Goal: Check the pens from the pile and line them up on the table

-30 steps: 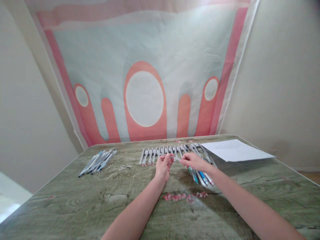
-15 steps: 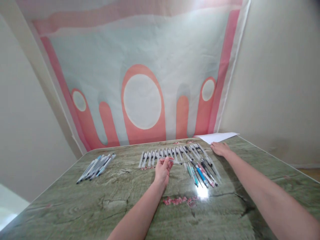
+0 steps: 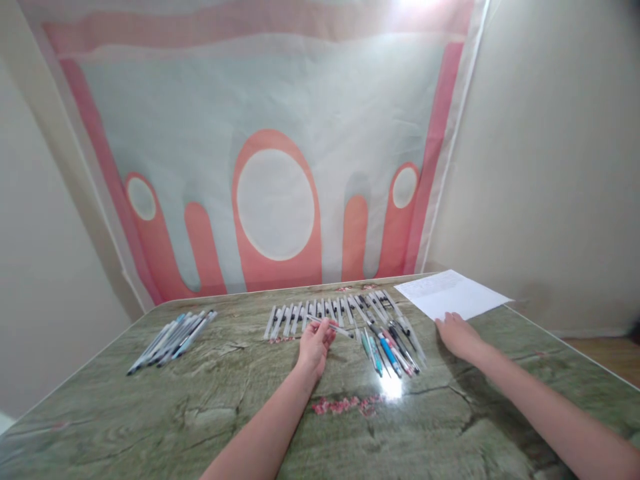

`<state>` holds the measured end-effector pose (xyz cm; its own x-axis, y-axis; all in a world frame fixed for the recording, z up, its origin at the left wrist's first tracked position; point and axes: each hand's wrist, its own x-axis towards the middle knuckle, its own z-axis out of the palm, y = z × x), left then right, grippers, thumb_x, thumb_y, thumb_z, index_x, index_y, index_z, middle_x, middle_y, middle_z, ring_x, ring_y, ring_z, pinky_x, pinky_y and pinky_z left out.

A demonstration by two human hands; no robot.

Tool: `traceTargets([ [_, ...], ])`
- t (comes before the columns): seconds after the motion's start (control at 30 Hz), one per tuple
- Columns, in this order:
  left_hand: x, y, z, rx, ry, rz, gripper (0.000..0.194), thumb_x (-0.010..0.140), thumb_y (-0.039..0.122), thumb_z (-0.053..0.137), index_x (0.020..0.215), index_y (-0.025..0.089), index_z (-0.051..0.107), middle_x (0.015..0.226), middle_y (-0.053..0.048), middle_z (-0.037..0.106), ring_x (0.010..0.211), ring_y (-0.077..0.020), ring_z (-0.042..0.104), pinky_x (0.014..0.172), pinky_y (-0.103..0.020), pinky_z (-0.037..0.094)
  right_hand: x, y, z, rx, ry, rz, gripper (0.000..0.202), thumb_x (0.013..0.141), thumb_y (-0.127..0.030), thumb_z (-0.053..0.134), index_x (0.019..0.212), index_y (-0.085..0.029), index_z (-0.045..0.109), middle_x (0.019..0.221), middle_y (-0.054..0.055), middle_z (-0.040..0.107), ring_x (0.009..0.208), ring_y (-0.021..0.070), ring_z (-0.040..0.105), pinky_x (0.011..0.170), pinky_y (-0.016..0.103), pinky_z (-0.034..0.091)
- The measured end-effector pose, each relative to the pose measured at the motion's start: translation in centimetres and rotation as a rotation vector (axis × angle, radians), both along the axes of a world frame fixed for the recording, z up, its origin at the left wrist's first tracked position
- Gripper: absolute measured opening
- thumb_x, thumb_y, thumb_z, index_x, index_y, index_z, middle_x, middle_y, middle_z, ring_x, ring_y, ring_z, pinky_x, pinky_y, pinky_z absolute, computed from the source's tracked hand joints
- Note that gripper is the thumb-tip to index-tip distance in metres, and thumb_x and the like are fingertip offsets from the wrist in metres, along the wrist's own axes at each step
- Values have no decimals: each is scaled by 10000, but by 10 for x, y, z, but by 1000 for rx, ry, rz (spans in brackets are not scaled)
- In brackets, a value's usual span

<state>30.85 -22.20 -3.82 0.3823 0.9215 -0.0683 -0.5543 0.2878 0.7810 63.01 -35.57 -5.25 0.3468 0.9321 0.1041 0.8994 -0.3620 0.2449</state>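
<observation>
My left hand [image 3: 316,348] pinches a slim clear pen [image 3: 341,329] with a dark end pointing right. It is just in front of a long row of clear pens [image 3: 295,317] with black parts, laid side by side. At the right, my right hand [image 3: 457,335] grips the near edge of a white sheet of paper [image 3: 457,293], its fingertips partly hidden. Faint writing covers the sheet's far left part. Between my hands lies a loose group of coloured pens, among them a blue pen [image 3: 391,355] and a teal pen [image 3: 375,357].
A bundle of grey and light-blue pens [image 3: 173,340] lies on the left of the wood-patterned table [image 3: 210,413]. Behind the table's far edge hangs a pink and pale-green cloth [image 3: 280,80]. A plain wall [image 3: 540,167] stands at the right.
My right hand has drawn the paper nearer, and more of its face shows, lying flatter. My left hand still holds the pen, tilted a little more. The view has shifted slightly right.
</observation>
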Motion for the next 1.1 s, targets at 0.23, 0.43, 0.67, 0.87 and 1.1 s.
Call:
traceTargets([
  [0.23,1,-2,3,-14,32,-2,259,637,243,666,707,156,432,782,-42,639,586,-63,582,593,-182,469,-31,-34,7,-48,25,72,269,769,-28,361,848,-78,613,811,175,614,835,242,573,720,323,388],
  [0.43,1,-4,6,-11,49,-10,240,649,247,656,695,151,441,780,-46,641,580,-59,578,586,-176,463,-67,-54,23,-99,13,160,286,730,5,366,773,-97,630,754,163,626,769,254,586,651,317,397],
  [0.67,1,-5,7,-3,41,-13,243,639,252,664,706,145,456,780,-44,638,569,-51,569,595,-176,460,-89,-64,29,-103,9,164,295,731,1,363,768,-121,630,766,149,633,778,236,582,668,304,393],
  [0.87,2,-5,9,-20,56,-4,243,648,265,657,697,149,450,783,-44,638,566,-51,567,582,-173,455,-97,-70,34,-96,41,162,304,723,0,359,758,-132,630,759,153,630,766,264,582,657,339,390],
  [1.1,2,-4,8,-29,63,-9,255,631,272,669,699,149,457,779,-40,636,586,-63,580,575,-179,458,-66,-63,46,-65,253,157,311,710,-58,414,917,-181,612,817,106,641,809,210,586,715,286,380],
])
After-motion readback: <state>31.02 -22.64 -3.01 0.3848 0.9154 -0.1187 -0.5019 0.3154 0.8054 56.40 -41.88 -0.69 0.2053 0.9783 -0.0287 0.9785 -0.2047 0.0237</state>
